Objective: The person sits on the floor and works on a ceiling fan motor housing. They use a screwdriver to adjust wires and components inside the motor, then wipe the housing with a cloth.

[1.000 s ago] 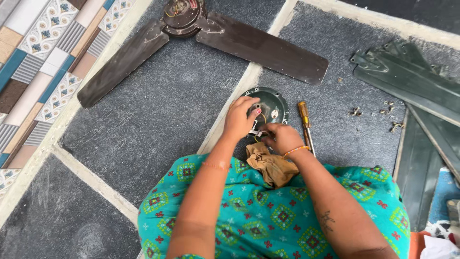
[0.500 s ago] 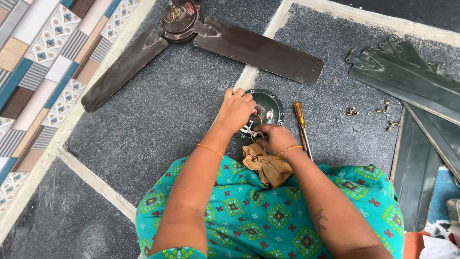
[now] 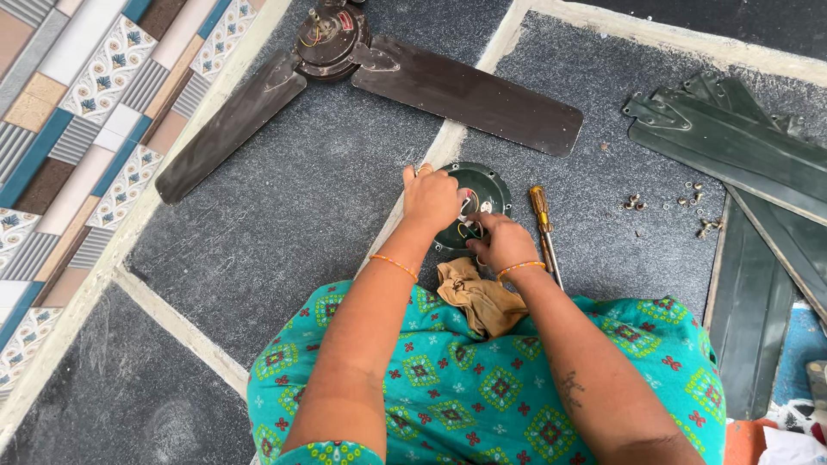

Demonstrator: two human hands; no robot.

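A dark green round fan motor housing lies on the grey stone floor in front of my knees, with coloured wires showing at its middle. My left hand rests over its left side, fingers curled on the rim. On the near edge, my right hand pinches at the wires. A crumpled tan cloth lies on my lap just below the hands. A screwdriver with a yellow handle lies on the floor right of the housing.
A brown ceiling fan with two blades lies at the top. Several dark green fan blades are stacked at the right. Small screws and nuts are scattered beside them. Patterned tiles border the left.
The view has shifted slightly. My left hand has slid further onto the housing's left rim, and my right hand stays at the wires. The cloth has not moved.
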